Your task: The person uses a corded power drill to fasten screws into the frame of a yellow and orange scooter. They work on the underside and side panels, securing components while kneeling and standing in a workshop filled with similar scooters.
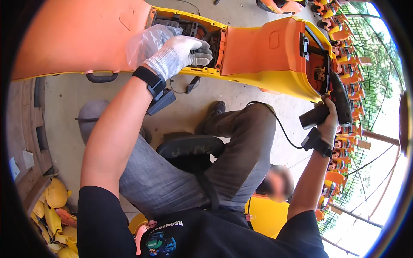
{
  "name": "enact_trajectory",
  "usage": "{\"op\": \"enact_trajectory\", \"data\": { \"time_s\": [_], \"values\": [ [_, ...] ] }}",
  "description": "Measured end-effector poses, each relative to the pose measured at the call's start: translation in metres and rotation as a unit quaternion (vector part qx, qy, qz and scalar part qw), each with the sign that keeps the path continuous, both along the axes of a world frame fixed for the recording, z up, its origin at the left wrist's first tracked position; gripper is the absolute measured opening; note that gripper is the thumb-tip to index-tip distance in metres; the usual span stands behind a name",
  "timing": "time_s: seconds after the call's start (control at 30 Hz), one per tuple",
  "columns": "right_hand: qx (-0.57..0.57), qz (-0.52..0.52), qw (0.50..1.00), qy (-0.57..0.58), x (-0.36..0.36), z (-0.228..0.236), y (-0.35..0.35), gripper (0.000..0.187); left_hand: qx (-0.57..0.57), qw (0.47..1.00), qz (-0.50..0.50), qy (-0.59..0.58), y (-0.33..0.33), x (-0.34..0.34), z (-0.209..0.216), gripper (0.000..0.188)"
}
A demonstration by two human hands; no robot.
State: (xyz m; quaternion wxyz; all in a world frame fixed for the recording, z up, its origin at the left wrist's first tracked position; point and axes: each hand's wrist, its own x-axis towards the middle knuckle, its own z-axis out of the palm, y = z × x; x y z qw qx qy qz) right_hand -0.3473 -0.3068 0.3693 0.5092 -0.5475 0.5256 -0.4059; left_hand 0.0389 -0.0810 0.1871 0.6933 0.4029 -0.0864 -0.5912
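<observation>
My left hand (189,52), in a white knit glove, hovers over an open compartment (217,51) in a long orange and yellow vehicle body (262,47). Its fingers are extended and slightly bent, with nothing visible between them. A clear plastic bag (144,45) lies beside that hand, at the compartment's left part. Dark parts and wires show inside; my hand hides some of them. Out to the right, my right hand (330,118) is wrapped round the grip of a black cordless drill (341,101). The drill's nose points toward the body's open right end (318,64).
Yellow plastic parts (56,206) are piled at the lower left, near wooden boards (26,116). Rows of orange ride-on vehicles (346,64) stand along a fence at right. Another person (278,184) is behind me. A black cable (282,122) runs to my right wrist.
</observation>
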Motion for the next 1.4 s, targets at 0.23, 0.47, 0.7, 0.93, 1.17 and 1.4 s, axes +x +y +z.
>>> {"op": "enact_trajectory", "data": {
  "time_s": [0.23, 0.47, 0.7, 0.93, 1.17, 1.4],
  "values": [
    [-0.071, -0.012, 0.995, 0.068, -0.001, 0.002, -0.011, 0.029, 0.011, 0.998, -0.046, -0.049, 0.004, -0.002, 0.006, 0.033],
    [-0.142, 0.086, 0.981, 0.098, -0.009, -0.005, -0.028, 0.024, 0.045, 0.99, -0.076, -0.107, 0.005, -0.007, 0.004, 0.027],
    [-0.137, 0.098, 0.985, 0.036, -0.015, -0.028, -0.028, 0.02, 0.111, 0.976, -0.103, -0.155, 0.006, -0.009, 0.005, 0.022],
    [-0.171, 0.111, 0.976, 0.076, -0.019, -0.025, -0.035, 0.02, 0.149, 0.96, -0.113, -0.207, 0.005, -0.01, 0.006, 0.023],
    [-0.145, 0.102, 0.982, 0.066, -0.024, -0.033, -0.043, 0.026, 0.144, 0.969, -0.062, -0.193, 0.009, -0.008, -0.003, 0.015],
    [-0.08, 0.113, 0.988, 0.074, -0.024, -0.029, -0.053, 0.024, 0.056, 0.988, -0.063, -0.133, 0.01, 0.004, -0.019, 0.021]
  ]
}}
